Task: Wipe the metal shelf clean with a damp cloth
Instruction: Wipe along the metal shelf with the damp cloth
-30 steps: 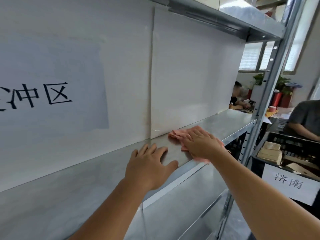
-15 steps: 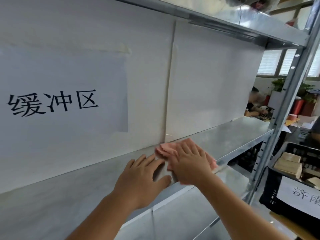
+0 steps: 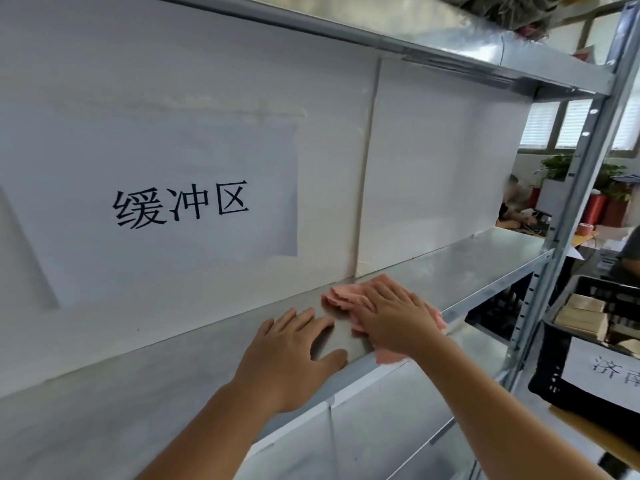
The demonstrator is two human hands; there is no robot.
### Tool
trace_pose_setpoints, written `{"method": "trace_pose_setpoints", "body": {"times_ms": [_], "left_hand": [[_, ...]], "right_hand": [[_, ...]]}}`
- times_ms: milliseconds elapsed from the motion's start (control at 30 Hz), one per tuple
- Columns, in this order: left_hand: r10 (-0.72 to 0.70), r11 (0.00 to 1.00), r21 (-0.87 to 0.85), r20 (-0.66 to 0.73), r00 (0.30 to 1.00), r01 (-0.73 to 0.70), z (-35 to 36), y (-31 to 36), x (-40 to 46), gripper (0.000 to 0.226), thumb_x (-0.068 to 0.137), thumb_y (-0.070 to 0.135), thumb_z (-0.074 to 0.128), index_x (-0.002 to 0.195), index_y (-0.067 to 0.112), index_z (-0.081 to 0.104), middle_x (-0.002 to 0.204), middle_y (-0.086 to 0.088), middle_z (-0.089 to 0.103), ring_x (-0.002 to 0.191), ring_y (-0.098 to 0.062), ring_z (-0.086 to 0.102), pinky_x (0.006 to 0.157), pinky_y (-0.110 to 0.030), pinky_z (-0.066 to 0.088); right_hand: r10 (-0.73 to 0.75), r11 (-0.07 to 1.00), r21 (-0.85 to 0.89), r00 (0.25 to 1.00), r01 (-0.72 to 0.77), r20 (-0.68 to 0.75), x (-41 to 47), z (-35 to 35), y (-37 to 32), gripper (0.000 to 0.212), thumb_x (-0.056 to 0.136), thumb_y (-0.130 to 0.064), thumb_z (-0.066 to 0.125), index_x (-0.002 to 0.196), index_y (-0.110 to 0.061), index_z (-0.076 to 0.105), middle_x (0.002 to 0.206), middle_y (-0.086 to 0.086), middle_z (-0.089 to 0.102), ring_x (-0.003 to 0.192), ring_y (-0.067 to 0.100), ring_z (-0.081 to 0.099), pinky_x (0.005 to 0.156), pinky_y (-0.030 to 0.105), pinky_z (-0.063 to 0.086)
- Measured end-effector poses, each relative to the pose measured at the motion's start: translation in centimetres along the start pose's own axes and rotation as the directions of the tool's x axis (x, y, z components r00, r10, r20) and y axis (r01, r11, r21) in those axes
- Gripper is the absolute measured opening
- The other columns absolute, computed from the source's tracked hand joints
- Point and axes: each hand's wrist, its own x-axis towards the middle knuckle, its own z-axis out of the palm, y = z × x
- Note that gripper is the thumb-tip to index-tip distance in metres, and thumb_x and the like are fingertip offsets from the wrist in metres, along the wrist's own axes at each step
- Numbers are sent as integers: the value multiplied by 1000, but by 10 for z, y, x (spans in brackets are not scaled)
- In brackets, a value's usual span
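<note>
A bare metal shelf (image 3: 478,265) runs from lower left to the right, backed by white boards. A pink cloth (image 3: 341,299) lies flat on it near the front edge. My right hand (image 3: 398,322) presses down on the cloth with fingers spread, covering most of it; a corner hangs over the shelf lip. Just left of it, my left hand (image 3: 294,351) rests flat on the shelf surface, fingers apart, holding nothing.
A paper sign (image 3: 180,202) with black characters is taped to the back board. Another shelf (image 3: 450,39) sits overhead and one below. A metal upright (image 3: 568,216) stands at right. A black crate (image 3: 588,344) with boxes sits at lower right. Seated people are behind the rack.
My right hand has slid the cloth leftwards along the shelf, closer to my left hand. The view has swung left, showing the whole sign.
</note>
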Motion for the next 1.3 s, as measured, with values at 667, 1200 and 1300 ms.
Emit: {"method": "trace_pose_setpoints", "body": {"times_ms": [667, 1200, 1300], "left_hand": [[33, 999, 33, -5, 999, -32, -38, -118, -146, 75, 93, 79, 21, 158, 43, 19, 171, 13, 15, 157, -14, 6, 127, -44, 6], [-50, 999, 3, 11, 999, 50, -49, -147, -182, 76, 90, 82, 24, 157, 48, 18, 171, 18, 7, 157, -10, 0, 127, -43, 3], [-69, 998, 4, 13, 998, 69, -51, -156, -191, 74, 90, 81, 26, 157, 49, 18, 171, 18, 8, 157, -9, 0, 127, -43, 3]], "right_hand": [[25, 1000, 0, 999, -25, -40, -67, 23, -183, 97, 84, -71, -10, 165, -31, 26, 175, -1, 22, 163, 23, 10, 129, 59, 12], [29, 999, -20, 999, -29, -15, -80, 39, -244, 79, 101, -60, -3, 169, -23, 9, 179, 4, -1, 163, 31, -11, 130, 59, -2], [-84, 996, -27, 996, 85, 12, -82, 38, -236, 92, 88, -67, -14, 168, -31, 12, 179, -1, 4, 164, 27, -8, 129, 62, 3]]}}
